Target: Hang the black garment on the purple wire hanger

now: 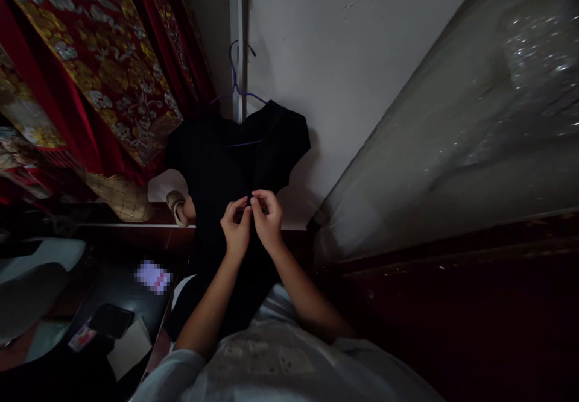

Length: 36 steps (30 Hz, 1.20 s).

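Garment [212, 167] hangs lengthwise from hanger [234, 79] toward left hand [236, 227] and right hand [268, 218], equally near, fingertips gathered before its front, whether pinching cloth I cannot tell.

Left hand [237, 228], right hand [268, 222]: fingers [274, 202] were curled, thumbs [257, 210] drawn toward forefingers [239, 204]; bare forearms [211, 305] reached forward, converging.
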Motion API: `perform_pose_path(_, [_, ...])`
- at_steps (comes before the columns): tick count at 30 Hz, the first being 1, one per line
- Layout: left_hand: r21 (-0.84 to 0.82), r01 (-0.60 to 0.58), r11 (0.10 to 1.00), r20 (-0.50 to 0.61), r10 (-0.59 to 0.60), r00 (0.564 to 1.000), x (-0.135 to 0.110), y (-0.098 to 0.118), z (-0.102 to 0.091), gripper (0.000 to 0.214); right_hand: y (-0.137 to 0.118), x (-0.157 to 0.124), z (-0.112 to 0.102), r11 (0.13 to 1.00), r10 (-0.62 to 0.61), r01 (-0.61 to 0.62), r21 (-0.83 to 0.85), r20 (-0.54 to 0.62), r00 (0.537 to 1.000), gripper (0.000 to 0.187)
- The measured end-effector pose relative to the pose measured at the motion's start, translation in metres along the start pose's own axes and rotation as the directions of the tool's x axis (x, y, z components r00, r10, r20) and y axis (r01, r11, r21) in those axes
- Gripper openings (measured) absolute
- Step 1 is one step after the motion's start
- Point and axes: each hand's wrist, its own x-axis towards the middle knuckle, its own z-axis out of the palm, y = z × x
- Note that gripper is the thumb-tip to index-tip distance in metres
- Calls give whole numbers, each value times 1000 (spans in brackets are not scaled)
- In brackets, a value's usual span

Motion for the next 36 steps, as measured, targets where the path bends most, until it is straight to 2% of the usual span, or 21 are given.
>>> perform_pose_path(2, [-49, 19, 999, 3, -19, 1000, 1, -1, 8, 21, -6, 6, -6, 1000, -11, 10, 14, 49, 999, 15])
perform_pose_path(5, [-128, 68, 989, 2, -68, 998, 3, 0, 19, 23, -20, 19, -20, 999, -26, 33, -34, 188, 982, 22])
perform_pose_path(9, [-131, 64, 989, 43, -59, 997, 1, 5, 18, 26, -31, 31, -35, 995, 40, -6, -104, 333, 942, 28])
perform_pose_path(15, [-57, -6, 998, 60, 9, 998, 0, 10, 9, 24, -22, 27, -34, 993, 118, -105, -61, 267, 956, 29])
perform_pose_path(18, [-51, -1, 999, 49, 4, 999, 0, 8, 8, 25, -18, 24, -36, 996, 90, -80, -51, 249, 964, 22])
perform_pose_path(23, [-63, 0, 998, 19, 1, 1000, -3, 5, 10, 22, -20, 26, -45, 983, 98, -31, -179, 379, 920, 20])
perform_pose_path(25, [-53, -19, 998, 34, 21, 999, -4, 7, 10, 20, -25, 27, -47, 982, 67, 10, -190, 391, 918, 18])
perform_pose_path(28, [3, -80, 997, 84, 79, 993, -4, 11, 10, 17, -34, 26, -47, 987, 10, 36, -159, 279, 960, 20])
perform_pose_path(30, [73, -132, 989, 100, 125, 987, -4, 16, 9, 14, -39, 27, -44, 993, 97, -81, -84, 210, 973, 20])
perform_pose_path(31, [112, -158, 981, 98, 147, 984, -3, 17, 8, 14, -41, 29, -42, 979, 204, -204, -21, 230, 952, 21])
perform_pose_path(32, [149, -184, 971, 92, 172, 981, -3, 18, 7, 13, -43, 32, -40, 932, 331, -360, 45, 295, 896, 22])
perform_pose_path(34, [206, -234, 950, 81, 221, 972, -1, 19, 4, 13, -48, 47, -33, 741, 533, -658, 137, 476, 699, 23])
perform_pose_path(35, [224, -249, 942, 75, 238, 968, 0, 17, 2, 13, -52, 59, -28, 636, 580, -755, 157, 548, 603, 22])
perform_pose_path(36, [238, -254, 938, 71, 244, 967, 2, 14, 1, 13, -56, 73, -22, 556, 605, -813, 174, 586, 539, 21])
